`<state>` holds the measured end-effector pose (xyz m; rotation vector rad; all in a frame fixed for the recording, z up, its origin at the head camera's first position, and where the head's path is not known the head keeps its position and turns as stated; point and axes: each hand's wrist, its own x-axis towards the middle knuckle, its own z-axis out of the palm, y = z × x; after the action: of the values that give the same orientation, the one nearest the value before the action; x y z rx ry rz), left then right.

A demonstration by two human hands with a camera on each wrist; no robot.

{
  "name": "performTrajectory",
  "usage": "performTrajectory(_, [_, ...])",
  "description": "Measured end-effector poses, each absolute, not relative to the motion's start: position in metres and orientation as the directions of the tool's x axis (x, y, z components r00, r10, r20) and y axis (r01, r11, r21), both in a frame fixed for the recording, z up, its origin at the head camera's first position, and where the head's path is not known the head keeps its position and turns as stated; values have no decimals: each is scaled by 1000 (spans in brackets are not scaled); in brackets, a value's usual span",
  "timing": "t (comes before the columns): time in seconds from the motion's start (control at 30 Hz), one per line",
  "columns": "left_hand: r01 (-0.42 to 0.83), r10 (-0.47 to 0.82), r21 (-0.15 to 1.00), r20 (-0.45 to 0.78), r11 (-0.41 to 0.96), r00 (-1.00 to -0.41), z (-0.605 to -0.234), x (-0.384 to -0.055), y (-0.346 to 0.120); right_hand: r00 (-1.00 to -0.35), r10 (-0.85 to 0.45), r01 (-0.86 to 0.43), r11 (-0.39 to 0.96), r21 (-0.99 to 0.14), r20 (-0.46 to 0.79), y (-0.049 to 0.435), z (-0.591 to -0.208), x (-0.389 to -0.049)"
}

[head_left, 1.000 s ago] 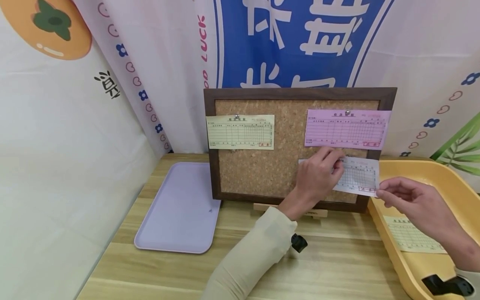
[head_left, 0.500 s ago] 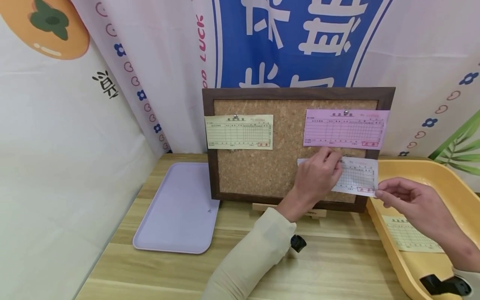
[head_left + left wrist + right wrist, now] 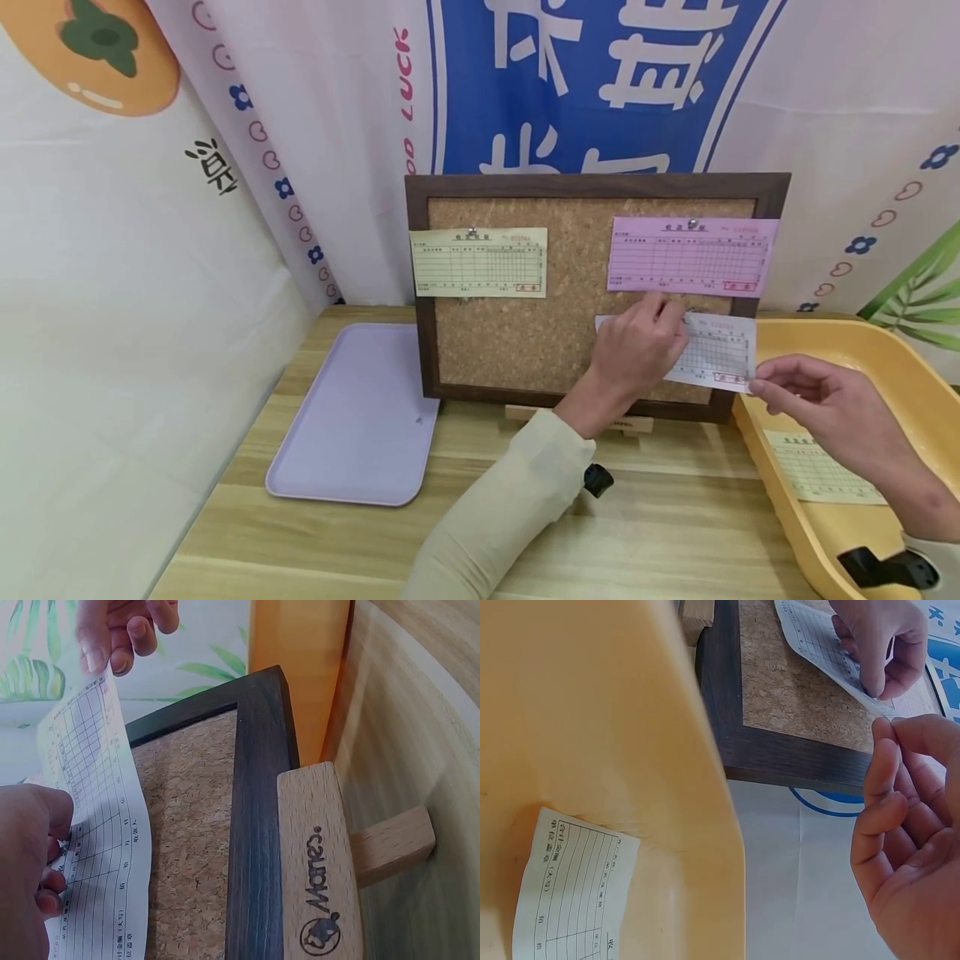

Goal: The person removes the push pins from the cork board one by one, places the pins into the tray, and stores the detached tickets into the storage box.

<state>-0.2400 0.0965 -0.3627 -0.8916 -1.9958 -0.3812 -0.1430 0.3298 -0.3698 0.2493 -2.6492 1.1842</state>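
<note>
Biggest thing is the backdrop (image 3: 352,208), white cloth with a blue panel and GOOD LUCK lettering. In front of it there's a wood-look table (image 3: 315,542). The framed corkboard (image 3: 517,350) stands on that, propped on a little wooden stand (image 3: 319,862). Yellow tub (image 3: 847,342) to its right, flat purple tray (image 3: 356,417) to its left, tucked just beside the frame.

Paper slips next: the pink slip (image 3: 690,258) is upper right on the board, over the frame edge, and a yellow slip (image 3: 480,275) is upper left. Right below the pink one is the white slip (image 3: 712,358), tilted a bit, lower edge bowed off the cork. One more pale slip (image 3: 821,475) lies in the tub.

Hands: the left hand (image 3: 637,346) has its fingers curled in, gripping at the white slip's top edge; can't tell if there's also a pin in there. The right hand (image 3: 832,408) pinches the lower right corner between thumb and index, other fingers loosely bent.

Smallest: shiny pins (image 3: 693,223) on the pink and yellow slips.
</note>
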Motion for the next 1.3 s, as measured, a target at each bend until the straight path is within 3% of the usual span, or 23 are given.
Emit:
performTrajectory(0.4, [635, 487, -148, 777, 758, -399, -356, -237, 101, -959, -56, -240, 682, -690, 278, 329, -369, -143])
performTrajectory(0.6, [638, 475, -152, 797, 755, -373, -359, -238, 102, -960, -50, -231, 696, -680, 274, 329, -370, -142])
performTrajectory(0.9, [689, 430, -106, 845, 717, -317, -364, -241, 100, -955, -47, -243, 693, -678, 294, 328, -371, -141])
performTrajectory(1.3, [783, 397, 45, 843, 621, -363, -364, -241, 97, -951, -40, -257, 659, -707, 308, 330, -372, -140])
